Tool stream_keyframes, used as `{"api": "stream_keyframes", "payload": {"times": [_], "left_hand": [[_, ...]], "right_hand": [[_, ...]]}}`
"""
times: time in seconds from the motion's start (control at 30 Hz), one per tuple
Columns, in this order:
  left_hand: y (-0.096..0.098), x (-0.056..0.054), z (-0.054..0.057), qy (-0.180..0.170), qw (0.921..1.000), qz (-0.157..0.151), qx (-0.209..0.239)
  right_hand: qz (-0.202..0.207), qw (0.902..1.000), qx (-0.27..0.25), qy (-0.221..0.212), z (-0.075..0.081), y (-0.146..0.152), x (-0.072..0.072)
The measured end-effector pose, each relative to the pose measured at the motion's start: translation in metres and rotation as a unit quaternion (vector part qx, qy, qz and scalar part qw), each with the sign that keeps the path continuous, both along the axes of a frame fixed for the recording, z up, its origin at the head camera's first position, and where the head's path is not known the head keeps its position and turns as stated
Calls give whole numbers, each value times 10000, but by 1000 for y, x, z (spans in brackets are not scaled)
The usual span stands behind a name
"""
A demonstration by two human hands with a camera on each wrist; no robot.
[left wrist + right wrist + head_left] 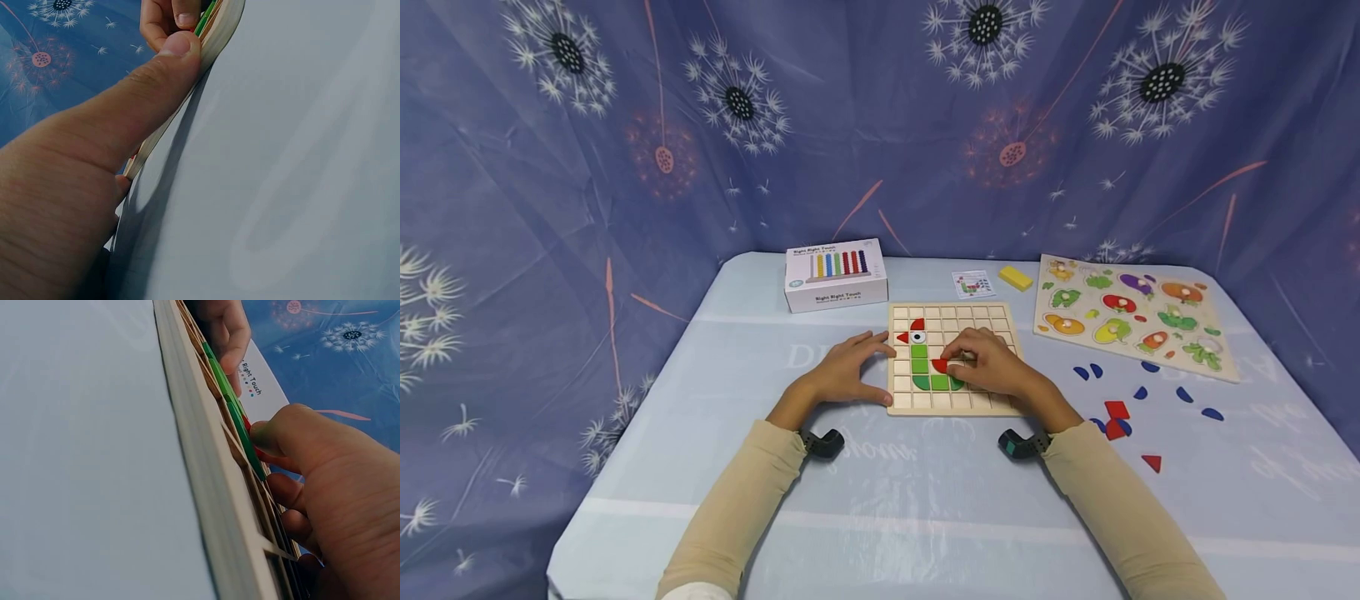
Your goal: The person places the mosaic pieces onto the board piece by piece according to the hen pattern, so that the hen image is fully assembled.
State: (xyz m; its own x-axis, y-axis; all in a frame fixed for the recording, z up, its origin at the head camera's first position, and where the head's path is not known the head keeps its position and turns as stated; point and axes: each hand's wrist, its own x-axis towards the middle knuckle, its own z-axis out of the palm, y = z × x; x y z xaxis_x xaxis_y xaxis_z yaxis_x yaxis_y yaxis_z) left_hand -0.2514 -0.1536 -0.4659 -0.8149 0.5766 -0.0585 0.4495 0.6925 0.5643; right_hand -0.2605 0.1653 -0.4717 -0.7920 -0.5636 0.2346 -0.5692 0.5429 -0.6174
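A wooden grid board (902,401) lies on the table, bearing a bird-like shape of tiles. It has a red curved tile (917,324) on top, an eye tile (917,337), a red triangle tile (902,337), and green tiles (919,352) running down and right. My left hand (842,371) spreads along the board's left edge, its thumb at the near corner. Over the board's middle, my right hand (988,362) pinches a small red curved tile (937,365) between thumb and finger, beside the green tiles. Its other fingers rest over the grid, hiding cells there.
Blue half-round tiles (1184,394), red square tiles (1117,409) and a red triangle tile (1152,462) lie scattered at right. Behind the board are a white box (837,293), a picture card (973,284) and a yellow block (1016,277). A vegetable puzzle board (1097,304) lies back right.
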Motion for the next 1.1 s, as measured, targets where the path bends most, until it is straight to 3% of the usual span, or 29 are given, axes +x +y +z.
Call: {"api": "stream_keyframes", "payload": {"times": [0.53,1.1], "left_hand": [[1,1,2,-33,10000,35,-38],[1,0,0,7,10000,11,-24]], "right_hand": [[-1,9997,-86,-231,1,0,0],[-90,9997,-78,-191,-1,0,0]]}}
